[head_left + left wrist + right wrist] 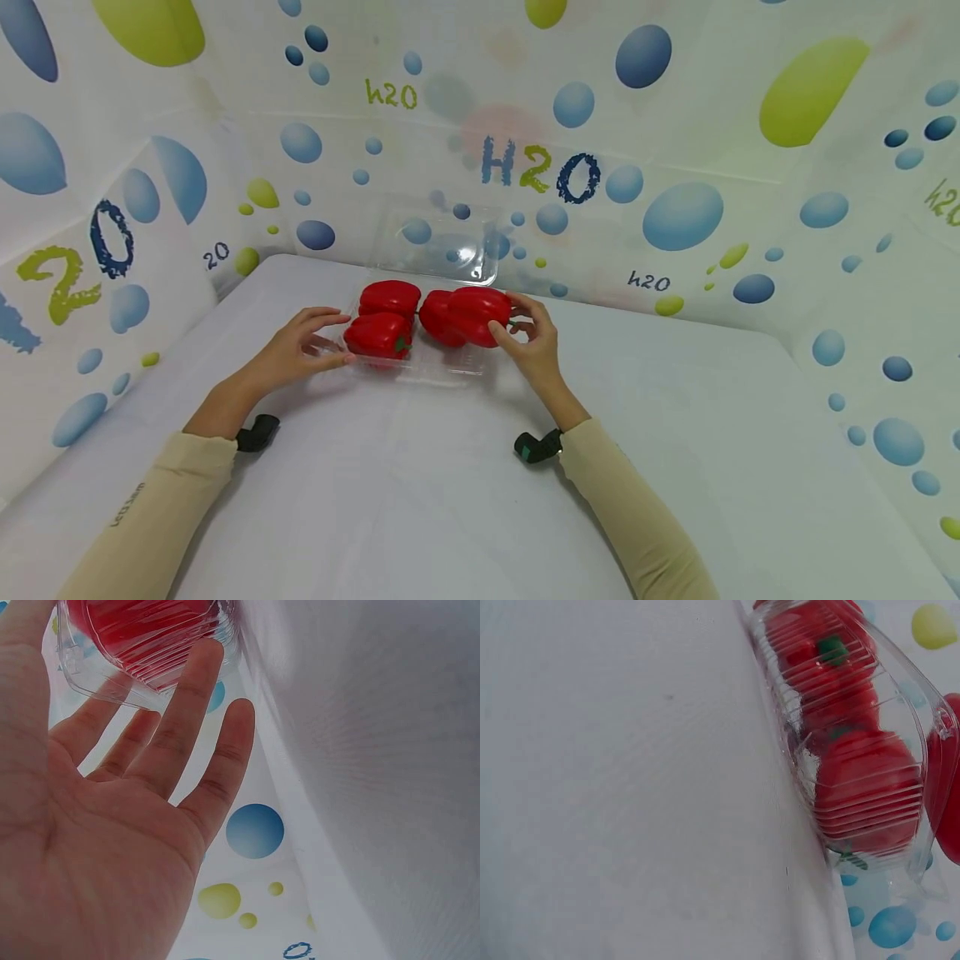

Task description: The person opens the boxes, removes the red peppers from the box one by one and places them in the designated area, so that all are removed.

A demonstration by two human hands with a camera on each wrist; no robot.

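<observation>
A clear plastic clamshell container (448,369) lies on the table with its lid raised at the back. In its left half are two red bell peppers, one behind (390,297) and one in front (377,335) with a green stem. A third red bell pepper (438,317) sits in the right half. My right hand (542,346) pinches a fourth pepper (480,313) between thumb and fingers, above the right half and partly covering the third. At the container's left side is my left hand (292,357), its extended fingers (180,712) against the clear wall.
The transparent lid (442,246) leans up against the patterned backdrop (720,300). White cloth covers the table (420,492). A black wrist camera (538,447) is worn on the right arm, another (258,433) on the left.
</observation>
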